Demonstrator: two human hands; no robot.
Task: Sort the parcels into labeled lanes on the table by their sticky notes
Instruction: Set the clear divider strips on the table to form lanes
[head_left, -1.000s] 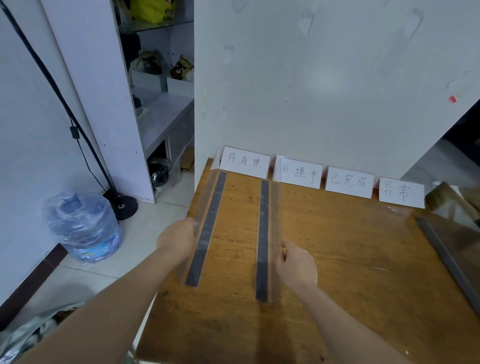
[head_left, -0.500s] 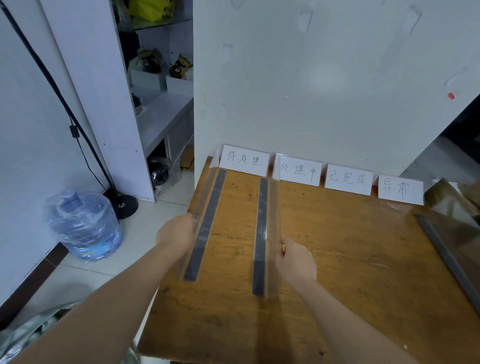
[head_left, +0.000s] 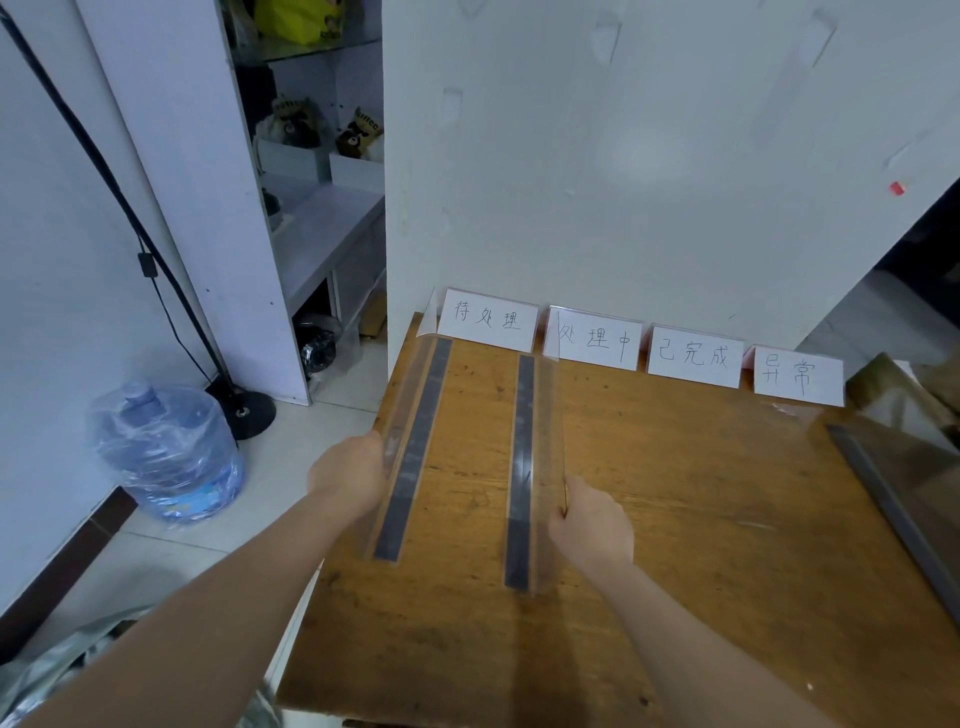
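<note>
Two clear plastic lane dividers with dark base strips stand on the wooden table (head_left: 701, 519). My left hand (head_left: 349, 474) holds the outer wall of the left divider (head_left: 415, 447) at the table's left edge. My right hand (head_left: 589, 525) pinches the upright wall of the right divider (head_left: 522, 467). Four white label cards stand along the back edge: the first (head_left: 488, 318), the second (head_left: 595, 339), the third (head_left: 693, 356) and the fourth (head_left: 797, 375). The two dividers bound the lane below the first card. No parcel is in view.
Another clear divider with a dark strip (head_left: 893, 499) lies at the table's right edge. A white wall panel (head_left: 649, 156) rises behind the cards. Left of the table, on the floor, are a wrapped water bottle (head_left: 166, 452) and a black stand base (head_left: 249, 413).
Both hands stay on the dividers. The dividers have barely shifted; the view has tilted slightly.
</note>
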